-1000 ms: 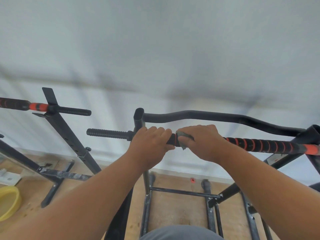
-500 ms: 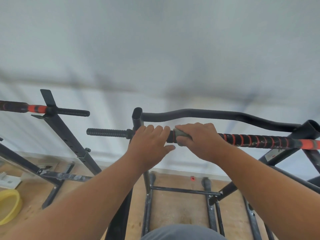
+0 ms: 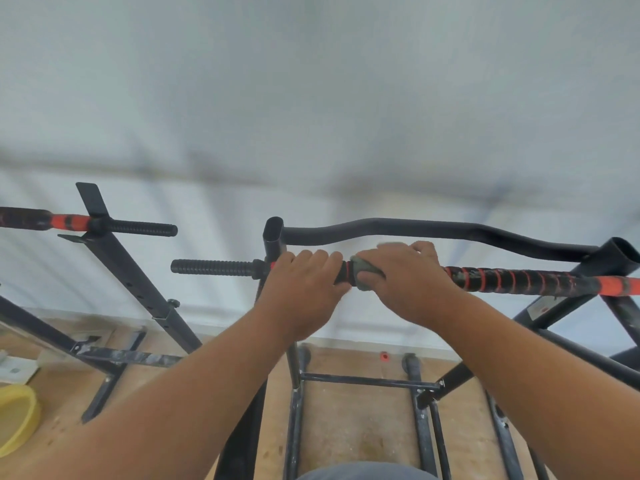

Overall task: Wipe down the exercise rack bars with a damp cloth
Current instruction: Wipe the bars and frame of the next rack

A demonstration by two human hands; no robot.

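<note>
A black bar wound with orange tape (image 3: pixel 512 281) runs across the black exercise rack (image 3: pixel 433 230) at chest height, its threaded end (image 3: pixel 214 267) sticking out to the left. My left hand (image 3: pixel 304 289) is curled over the bar beside the rack's upright post (image 3: pixel 274 237). Just to its right, my right hand (image 3: pixel 412 278) wraps a grey-green cloth (image 3: pixel 363 271) round the same bar. Only a fold of the cloth shows past the fingers.
A second rack stand (image 3: pixel 138 289) with another taped bar (image 3: pixel 69 221) stands at the left. A yellow round object (image 3: pixel 15 420) lies on the wooden floor at the lower left. A white wall fills the background. Rack base bars (image 3: pixel 367 381) cross the floor below.
My right hand with the cloth has slid slightly along the bar and turned round it, so the loose cloth corner is now tucked in. My left hand has kept its place.
</note>
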